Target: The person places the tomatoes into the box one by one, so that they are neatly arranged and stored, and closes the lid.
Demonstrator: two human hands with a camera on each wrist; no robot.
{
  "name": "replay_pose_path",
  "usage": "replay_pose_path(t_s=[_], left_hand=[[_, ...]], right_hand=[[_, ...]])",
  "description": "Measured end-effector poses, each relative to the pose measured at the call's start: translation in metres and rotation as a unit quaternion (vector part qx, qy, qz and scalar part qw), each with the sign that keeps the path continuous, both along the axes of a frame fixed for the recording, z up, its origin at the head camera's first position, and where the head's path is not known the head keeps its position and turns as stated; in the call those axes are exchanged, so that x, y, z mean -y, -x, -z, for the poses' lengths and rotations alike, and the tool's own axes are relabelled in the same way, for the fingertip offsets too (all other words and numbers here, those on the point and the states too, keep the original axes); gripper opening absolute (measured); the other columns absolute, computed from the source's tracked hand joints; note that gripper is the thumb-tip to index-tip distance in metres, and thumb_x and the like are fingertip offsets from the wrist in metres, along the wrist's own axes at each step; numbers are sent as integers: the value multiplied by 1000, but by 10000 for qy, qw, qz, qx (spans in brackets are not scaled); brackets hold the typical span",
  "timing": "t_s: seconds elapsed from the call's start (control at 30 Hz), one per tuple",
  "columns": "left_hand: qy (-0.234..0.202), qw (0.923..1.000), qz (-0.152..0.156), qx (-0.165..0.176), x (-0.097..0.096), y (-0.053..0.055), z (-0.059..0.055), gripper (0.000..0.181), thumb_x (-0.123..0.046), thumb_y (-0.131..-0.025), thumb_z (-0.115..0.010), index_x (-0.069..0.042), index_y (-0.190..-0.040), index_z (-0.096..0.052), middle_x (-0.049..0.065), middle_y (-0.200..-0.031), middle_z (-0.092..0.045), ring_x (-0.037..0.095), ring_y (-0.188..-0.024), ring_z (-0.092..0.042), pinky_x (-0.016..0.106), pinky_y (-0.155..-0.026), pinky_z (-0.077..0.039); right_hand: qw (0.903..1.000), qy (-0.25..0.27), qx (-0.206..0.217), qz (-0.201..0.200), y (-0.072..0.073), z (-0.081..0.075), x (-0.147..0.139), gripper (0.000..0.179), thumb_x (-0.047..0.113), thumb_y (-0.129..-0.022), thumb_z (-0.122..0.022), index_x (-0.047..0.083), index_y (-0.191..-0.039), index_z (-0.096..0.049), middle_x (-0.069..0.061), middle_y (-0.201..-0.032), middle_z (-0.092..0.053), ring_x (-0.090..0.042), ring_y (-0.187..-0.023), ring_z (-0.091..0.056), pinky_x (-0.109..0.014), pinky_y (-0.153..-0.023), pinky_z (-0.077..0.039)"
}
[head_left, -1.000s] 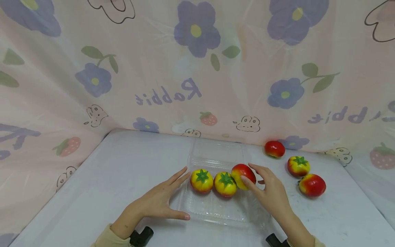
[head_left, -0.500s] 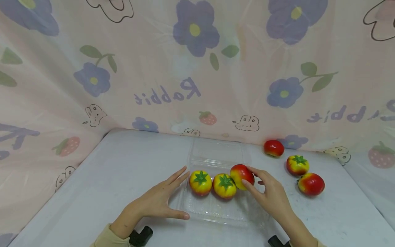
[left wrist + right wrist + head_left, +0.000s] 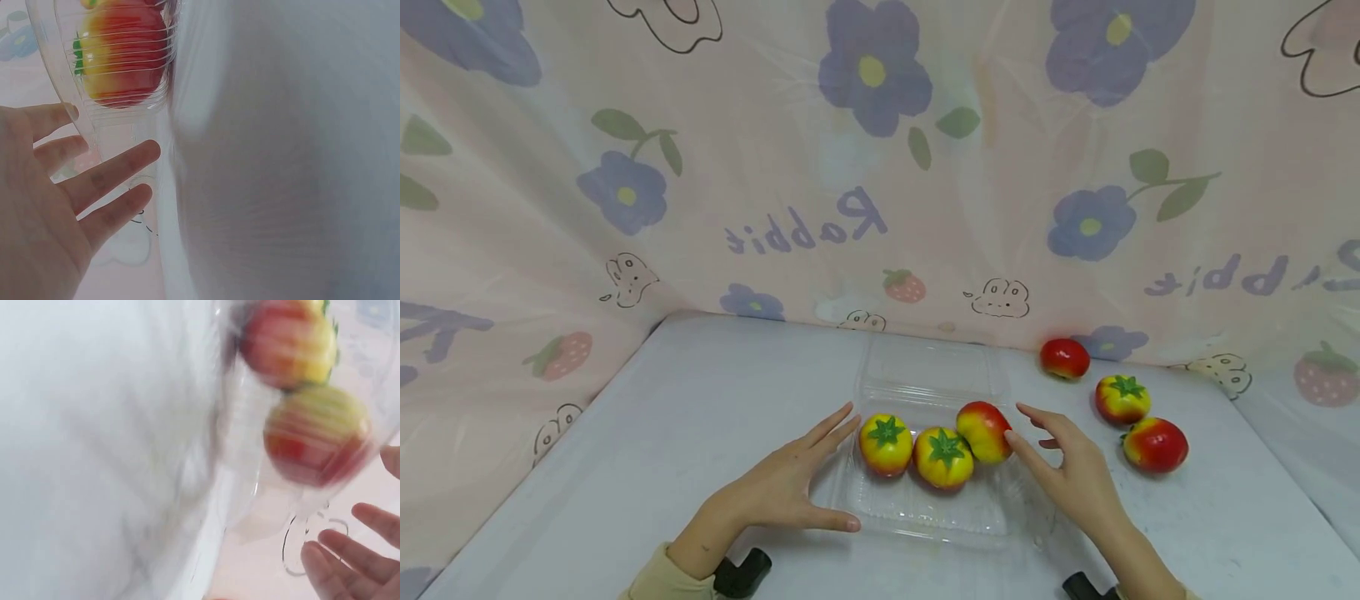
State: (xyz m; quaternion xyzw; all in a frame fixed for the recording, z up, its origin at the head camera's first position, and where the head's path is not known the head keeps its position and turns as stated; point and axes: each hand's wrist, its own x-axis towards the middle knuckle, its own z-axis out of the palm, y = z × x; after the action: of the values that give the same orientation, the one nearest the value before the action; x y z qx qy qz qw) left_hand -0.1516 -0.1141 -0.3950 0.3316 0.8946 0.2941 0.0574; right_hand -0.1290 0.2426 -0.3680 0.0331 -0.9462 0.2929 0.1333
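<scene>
A clear plastic clamshell box [image 3: 925, 512] lies with its lid [image 3: 928, 367] folded back. In it sit a left tomato-like fruit [image 3: 886, 446] and a middle one [image 3: 943, 458], both yellow and red with green star-shaped tops upward. A third tomato-like fruit [image 3: 985, 432] is tipped on its side at the box's right. My left hand [image 3: 782, 487] is spread at the box's left side; in the left wrist view a fingertip [image 3: 72, 112] is at the rim. My right hand [image 3: 1067, 467] stands beside the third fruit, fingers parted, holding nothing; its thumb tip is very near the fruit.
Three more such fruits lie on the white table [image 3: 715, 392] at the right: a red one [image 3: 1064, 358] at the back, a yellow one [image 3: 1122, 400] and a red-yellow one [image 3: 1155, 446] nearer. A patterned curtain [image 3: 805, 167] rises behind the table.
My right hand has let go of the third fruit and drawn back to the right. The fruit has settled slightly lower and leftward against the middle one. My left hand has stayed in place.
</scene>
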Motion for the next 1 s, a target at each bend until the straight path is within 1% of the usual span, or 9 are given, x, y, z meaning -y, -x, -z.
replay_pose_path(t_s=[0.13,0.37,0.43,0.57,0.67,0.8,1.0], left_hand=[[17,10000,-16,48,0,1,1,109,-71,-69,-69,-24,-154,-20,-12,-162,-3,33,-140,-34,62,-101,-40],[-8,9999,-13,122,0,1,1,108,-70,-69,-70,-27,-154,-18,-11,-162,-4,33,-141,-33,62,-101,-39],[-14,9999,-9,127,0,1,1,109,-69,-69,-71,-27,-155,-18,-9,-162,-4,33,-140,-33,62,-101,-39],[-25,9999,-19,141,0,1,0,109,-70,-69,-71,-28,-154,-18,-10,-162,-4,33,-141,-33,62,-102,-39],[-10,9998,-58,164,0,0,0,109,-72,-68,-70,-32,-154,-16,-15,-161,-2,30,-141,-32,61,-103,-38],[5,9998,-88,163,0,0,-1,109,-73,-67,-69,-35,-154,-15,-17,-161,-1,28,-142,-31,59,-104,-38],[-41,10000,-22,87,0,0,1,108,-70,-68,-70,-33,-154,-16,-12,-162,-4,31,-141,-33,61,-102,-39]], right_hand=[[9999,-55,-156,39,-2,3,-10,52,39,-91,-65,13,-134,-55,-15,-128,-60,-35,-107,-60,-49,-81,-56],[9981,-189,-593,14,-4,8,-24,46,29,-88,-70,11,-129,-59,-15,-123,-62,-35,-102,-62,-48,-76,-57],[9979,-255,-595,52,-5,8,-28,46,28,-88,-70,11,-129,-58,-15,-124,-62,-35,-100,-63,-48,-75,-57],[9976,-305,-606,96,-6,8,-35,46,26,-87,-71,9,-128,-59,-17,-125,-61,-35,-100,-63,-48,-74,-57],[9967,-350,-714,141,-7,9,-41,46,26,-86,-72,9,-127,-59,-18,-125,-61,-36,-99,-63,-47,-72,-57],[9952,-426,-843,239,-7,10,-49,47,25,-85,-74,8,-126,-60,-19,-126,-60,-36,-96,-64,-46,-69,-58],[9952,-520,-771,313,-8,10,-59,50,26,-84,-74,6,-127,-60,-21,-129,-56,-39,-93,-65,-46,-67,-58]])
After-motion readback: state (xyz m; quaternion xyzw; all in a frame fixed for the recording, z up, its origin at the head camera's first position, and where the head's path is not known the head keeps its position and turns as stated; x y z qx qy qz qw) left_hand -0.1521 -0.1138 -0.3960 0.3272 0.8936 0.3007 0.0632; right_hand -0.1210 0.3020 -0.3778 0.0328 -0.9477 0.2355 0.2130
